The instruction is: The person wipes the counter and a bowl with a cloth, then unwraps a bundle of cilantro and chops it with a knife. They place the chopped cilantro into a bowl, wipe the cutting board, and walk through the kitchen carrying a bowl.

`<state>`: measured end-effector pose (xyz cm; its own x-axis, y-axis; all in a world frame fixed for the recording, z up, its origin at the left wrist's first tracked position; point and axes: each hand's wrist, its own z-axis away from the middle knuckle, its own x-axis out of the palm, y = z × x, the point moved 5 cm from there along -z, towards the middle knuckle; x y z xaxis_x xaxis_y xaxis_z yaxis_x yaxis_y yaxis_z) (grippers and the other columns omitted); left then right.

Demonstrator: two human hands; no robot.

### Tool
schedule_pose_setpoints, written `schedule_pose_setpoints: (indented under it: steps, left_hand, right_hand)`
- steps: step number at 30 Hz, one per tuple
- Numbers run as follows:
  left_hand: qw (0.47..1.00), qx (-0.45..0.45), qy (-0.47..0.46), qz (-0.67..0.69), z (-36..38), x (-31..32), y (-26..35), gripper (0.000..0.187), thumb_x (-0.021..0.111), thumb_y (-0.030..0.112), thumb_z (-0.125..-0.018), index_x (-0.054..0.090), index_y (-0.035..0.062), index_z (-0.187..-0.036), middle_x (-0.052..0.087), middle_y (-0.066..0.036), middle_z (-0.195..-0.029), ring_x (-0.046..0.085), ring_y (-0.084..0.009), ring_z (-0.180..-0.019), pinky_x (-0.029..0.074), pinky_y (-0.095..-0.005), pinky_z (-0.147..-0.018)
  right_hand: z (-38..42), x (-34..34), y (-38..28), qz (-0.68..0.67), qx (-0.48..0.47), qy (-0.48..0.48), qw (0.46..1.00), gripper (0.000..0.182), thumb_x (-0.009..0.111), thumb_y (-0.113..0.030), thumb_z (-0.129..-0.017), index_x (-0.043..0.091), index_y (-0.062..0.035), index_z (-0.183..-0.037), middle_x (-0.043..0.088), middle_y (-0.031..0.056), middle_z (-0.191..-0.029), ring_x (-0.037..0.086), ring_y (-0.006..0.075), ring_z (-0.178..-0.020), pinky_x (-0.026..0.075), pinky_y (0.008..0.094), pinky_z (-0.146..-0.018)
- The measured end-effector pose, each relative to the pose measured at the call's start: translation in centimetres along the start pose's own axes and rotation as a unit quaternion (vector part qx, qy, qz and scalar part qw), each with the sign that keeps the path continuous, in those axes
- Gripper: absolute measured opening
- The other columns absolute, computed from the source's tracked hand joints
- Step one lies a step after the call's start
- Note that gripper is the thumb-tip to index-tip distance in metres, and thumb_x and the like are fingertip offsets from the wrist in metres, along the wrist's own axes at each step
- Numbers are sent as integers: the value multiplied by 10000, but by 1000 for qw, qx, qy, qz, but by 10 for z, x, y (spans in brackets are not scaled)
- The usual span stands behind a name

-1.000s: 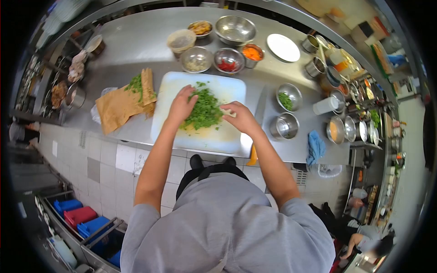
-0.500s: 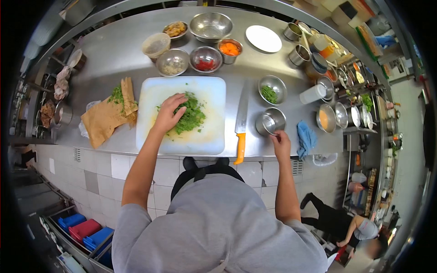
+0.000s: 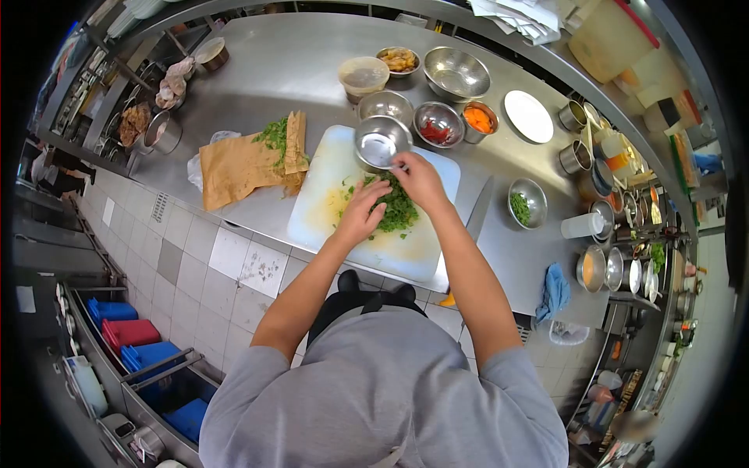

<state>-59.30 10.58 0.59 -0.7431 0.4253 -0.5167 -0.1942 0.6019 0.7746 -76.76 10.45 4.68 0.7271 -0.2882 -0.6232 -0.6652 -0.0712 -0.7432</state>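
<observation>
My right hand (image 3: 419, 183) pinches the rim of a small steel bowl (image 3: 381, 144), which it holds above the far part of the white cutting board (image 3: 318, 226). The inside of this bowl looks bare. Below it, my left hand (image 3: 363, 212) lies over a pile of chopped green herbs (image 3: 399, 212), fingers stretched out and touching the leaves. Just right of the board rests a knife (image 3: 480, 209); my right forearm hides part of it. Farther right stands a steel bowl of chopped greens (image 3: 520, 207).
Behind the board are bowls of red pieces (image 3: 435, 131) and orange pieces (image 3: 479, 119), a lidded tub (image 3: 363, 76) and a white plate (image 3: 528, 116). Brown paper (image 3: 236, 173) with herbs lies left. A blue cloth (image 3: 553, 292) sits at the right front edge.
My right hand has lifted the small steel bowl from the counter and carried it left over the board. My left hand stays on the herbs. The view has turned and shifted.
</observation>
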Motion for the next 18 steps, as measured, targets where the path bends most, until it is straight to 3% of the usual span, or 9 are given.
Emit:
schedule_pose_setpoints:
  steps: [1,2,5,6,9,12,15,18]
  left_hand:
    - [1000,13,20,-2,5,-9,5,337,549,137,-937,569,59,-1265,582,-150,-1341,452,-359,-1347,189,-542,-1195]
    - [999,17,33,-26,12,-22,4,388,598,101,-885,565,49,-1268,584,-151,-1338,455,-362,-1343,265,-511,-1173]
    - [994,-67,53,-67,37,-50,-20,446,654,102,-846,555,29,-1274,562,-159,-1358,488,-374,-1293,384,-458,-1094]
    - [983,-95,60,-143,48,-59,-24,544,733,132,-792,550,11,-1290,580,-190,-1299,535,-373,-1207,459,-448,-988]
    - [952,-218,-2,-215,73,-80,-24,610,771,151,-771,543,9,-1318,616,-191,-1124,553,-373,-1125,470,-429,-949]
    - [955,-231,-62,-177,80,-67,-40,734,806,175,-731,501,19,-1380,607,-182,-1017,583,-350,-1044,489,-417,-891]
    - [970,-186,-81,-136,53,-41,-60,677,793,143,-733,500,17,-1330,617,-160,-974,613,-352,-949,505,-408,-836]
    - [986,-157,-36,-36,17,-14,-71,471,745,81,-755,507,24,-1158,611,-138,-866,634,-329,-793,519,-405,-727]
  right_hand:
    - [-12,16,-2,24,2,-30,999,201,687,-117,-866,637,-52,-1050,667,158,-1001,655,331,-895,524,393,-793]
    - [-22,32,-2,50,3,-57,997,189,674,-130,-878,635,-51,-1046,669,167,-1017,653,353,-913,516,406,-828]
    - [-30,60,14,20,-30,-101,994,222,682,-148,-875,623,-89,-1080,675,159,-1040,649,344,-971,512,422,-833]
    - [-26,53,12,-76,74,-152,983,383,706,-183,-866,587,-89,-1218,642,197,-1187,629,337,-1087,502,424,-917]
    - [5,25,41,-94,75,-16,993,789,822,-276,-760,440,-68,-1418,498,243,-1402,506,367,-1290,428,436,-1068]
    - [40,24,49,76,-9,-110,991,1162,917,-352,-597,276,-35,-1513,343,242,-1525,327,403,-1421,308,443,-1175]
    - [48,49,37,68,-29,-172,982,1329,954,-364,-500,196,-60,-1549,274,249,-1562,219,393,-1476,238,440,-1212]
    - [43,74,13,52,-63,-153,985,1192,941,-373,-514,333,-72,-1494,359,221,-1514,327,412,-1410,296,464,-1174]
